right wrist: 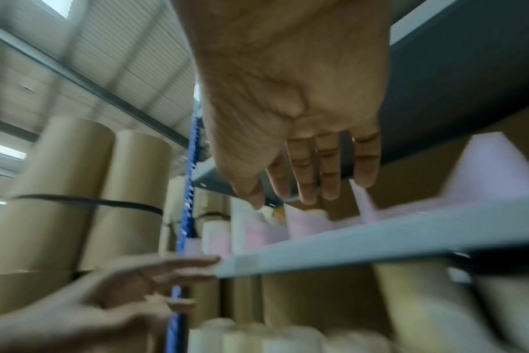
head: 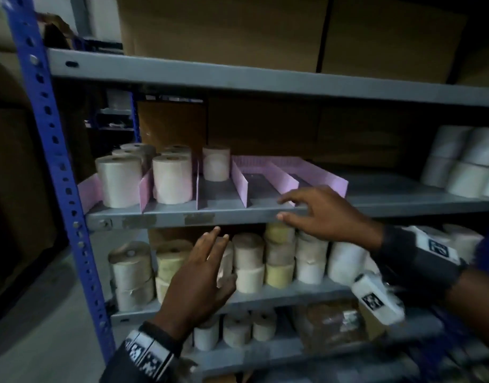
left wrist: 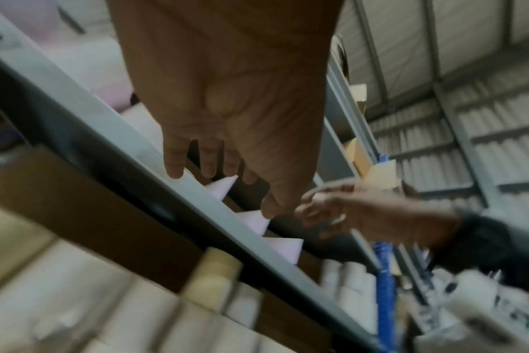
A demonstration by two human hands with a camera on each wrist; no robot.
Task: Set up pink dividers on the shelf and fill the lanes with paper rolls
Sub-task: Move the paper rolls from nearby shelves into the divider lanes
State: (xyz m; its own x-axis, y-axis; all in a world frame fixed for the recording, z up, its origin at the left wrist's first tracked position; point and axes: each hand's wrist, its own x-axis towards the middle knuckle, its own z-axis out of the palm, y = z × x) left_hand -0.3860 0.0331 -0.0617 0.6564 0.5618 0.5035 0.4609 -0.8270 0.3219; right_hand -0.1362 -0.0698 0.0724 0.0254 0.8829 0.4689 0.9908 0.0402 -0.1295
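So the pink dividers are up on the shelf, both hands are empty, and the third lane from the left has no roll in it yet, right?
Not quite. The head view shows one paper roll standing at the back of that third lane. The pink dividers are up, and the left hand and right hand are empty.

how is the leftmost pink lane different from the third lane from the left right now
The leftmost lane holds several paper rolls, one right at the shelf's front edge; the third lane holds a single roll near the back. The leftmost lane's floor is covered; the third lane shows bare grey shelf in front. Both are bounded by upright pink dividers.
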